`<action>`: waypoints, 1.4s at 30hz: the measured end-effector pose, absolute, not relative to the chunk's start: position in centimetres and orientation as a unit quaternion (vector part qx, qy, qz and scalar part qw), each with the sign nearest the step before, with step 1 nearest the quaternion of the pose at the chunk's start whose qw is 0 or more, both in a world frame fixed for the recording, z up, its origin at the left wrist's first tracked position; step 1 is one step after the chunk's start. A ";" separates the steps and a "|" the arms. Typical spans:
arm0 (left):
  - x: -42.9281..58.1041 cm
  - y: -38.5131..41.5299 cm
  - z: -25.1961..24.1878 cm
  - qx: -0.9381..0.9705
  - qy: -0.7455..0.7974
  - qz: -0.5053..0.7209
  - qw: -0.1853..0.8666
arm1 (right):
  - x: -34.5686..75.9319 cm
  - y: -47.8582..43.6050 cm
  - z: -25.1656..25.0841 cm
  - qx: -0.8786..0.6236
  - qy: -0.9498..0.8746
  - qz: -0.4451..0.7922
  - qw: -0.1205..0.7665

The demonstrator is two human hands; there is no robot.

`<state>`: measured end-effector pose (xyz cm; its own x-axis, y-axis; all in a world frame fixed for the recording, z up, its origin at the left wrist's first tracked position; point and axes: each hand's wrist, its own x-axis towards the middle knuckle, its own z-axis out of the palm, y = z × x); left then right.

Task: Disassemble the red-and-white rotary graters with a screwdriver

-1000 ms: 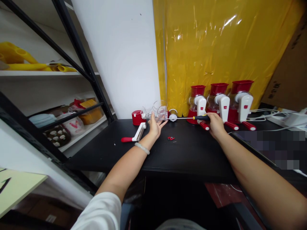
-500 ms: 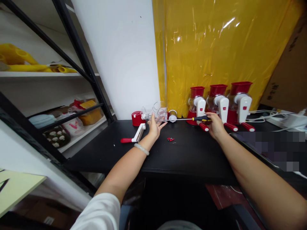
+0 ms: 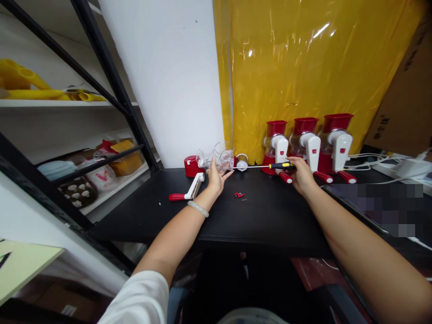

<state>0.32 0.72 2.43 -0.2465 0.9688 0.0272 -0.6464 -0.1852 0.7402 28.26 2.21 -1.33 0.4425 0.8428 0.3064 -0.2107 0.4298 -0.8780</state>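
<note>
My left hand [image 3: 217, 176] is closed around a clear plastic housing [image 3: 222, 157], holding it just above the black table. My right hand [image 3: 300, 172] grips the black-and-yellow handle of a screwdriver [image 3: 281, 166]. Its long shaft runs left, almost level, and the tip reaches the right side of the clear housing; the exact contact is too small to make out. Behind the left hand stands a red base [image 3: 192, 166]. A white crank with a red handle [image 3: 193, 187] lies in front of that base. Small red parts [image 3: 239, 195] rest on the table below the housing.
Three assembled red-and-white hand-crank graters [image 3: 277, 141] stand in a row at the back right. A round clear-and-white part [image 3: 241, 163] is behind the screwdriver shaft. White cables [image 3: 374, 163] and a dark tablet-like device [image 3: 357, 202] lie at right. A shelf rack [image 3: 111, 67] borders the left.
Both hands keep their hold, the screwdriver still at the housing. The whole view has shifted slightly; otherwise little differs.
</note>
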 end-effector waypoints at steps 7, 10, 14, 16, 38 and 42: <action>0.4 0.8 2.4 0.252 0.320 0.720 0.562 | 28.5 2.3 -1.4 -0.439 -0.376 0.339 0.742; 0.2 0.9 2.4 0.260 0.316 0.724 0.555 | 28.7 2.5 -1.8 -0.496 -0.418 0.278 0.709; 0.2 0.8 2.6 0.247 0.319 0.726 0.557 | 28.3 2.5 -1.6 -0.445 -0.399 0.336 0.728; 0.3 0.7 2.6 0.239 0.321 0.722 0.564 | 28.0 2.3 -1.2 -0.405 -0.366 0.389 0.742; 0.4 0.6 2.5 0.246 0.311 0.714 0.578 | 28.4 2.1 -1.1 -0.369 -0.372 0.369 0.768; 0.3 0.7 2.5 0.259 0.309 0.711 0.576 | 28.6 1.6 -1.1 -0.520 -0.442 0.205 0.702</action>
<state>0.26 0.68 2.49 -0.2027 0.9792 0.0120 -0.6585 -0.1453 0.7384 28.62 1.56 -1.09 0.5253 0.7474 0.4067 0.1719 0.3749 -0.9110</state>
